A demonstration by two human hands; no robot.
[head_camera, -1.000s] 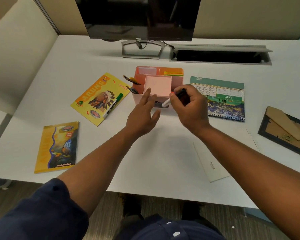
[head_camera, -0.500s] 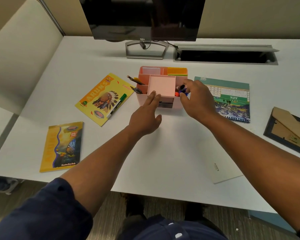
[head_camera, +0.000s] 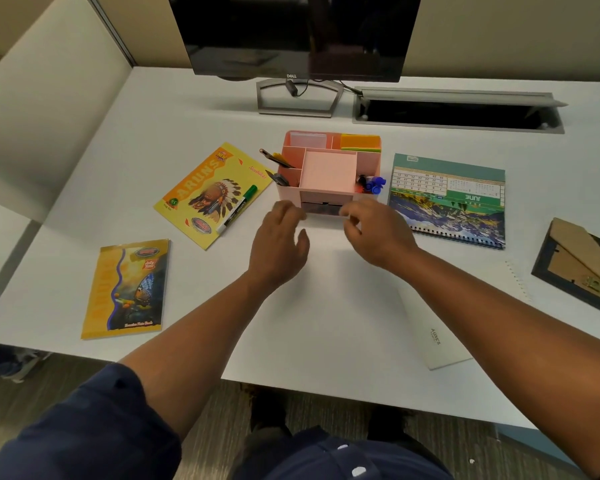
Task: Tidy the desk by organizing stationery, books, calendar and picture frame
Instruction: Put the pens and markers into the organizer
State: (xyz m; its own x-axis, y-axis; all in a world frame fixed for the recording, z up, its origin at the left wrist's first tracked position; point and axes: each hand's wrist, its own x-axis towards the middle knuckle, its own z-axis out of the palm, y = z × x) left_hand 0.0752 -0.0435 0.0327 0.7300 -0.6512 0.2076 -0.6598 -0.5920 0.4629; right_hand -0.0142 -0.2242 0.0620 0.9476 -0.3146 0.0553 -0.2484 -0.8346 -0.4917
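Note:
A pink desk organizer [head_camera: 328, 171] stands mid-desk, with pens at its left and blue and red markers [head_camera: 371, 185] in its right compartment. My left hand [head_camera: 279, 240] hovers just in front of its left corner, fingers loose, holding nothing. My right hand [head_camera: 374, 228] is at its front right, fingers loosely curled and empty. A green-capped marker [head_camera: 238, 208] lies on a yellow notebook [head_camera: 215, 194]. A second yellow book [head_camera: 127, 289] lies at the near left. A green calendar [head_camera: 449, 199] lies flat to the right. A picture frame [head_camera: 581, 268] lies face down at the far right.
A monitor [head_camera: 291, 32] on a metal stand sits at the back, with an open cable tray [head_camera: 458, 110] to its right. A white card [head_camera: 433, 336] lies near the front edge on the right. Partition walls close the left and back sides.
My right hand carried a marker to the organizer's right compartment, left it there and pulled back empty. My left hand slipped off the organizer's front towards me.

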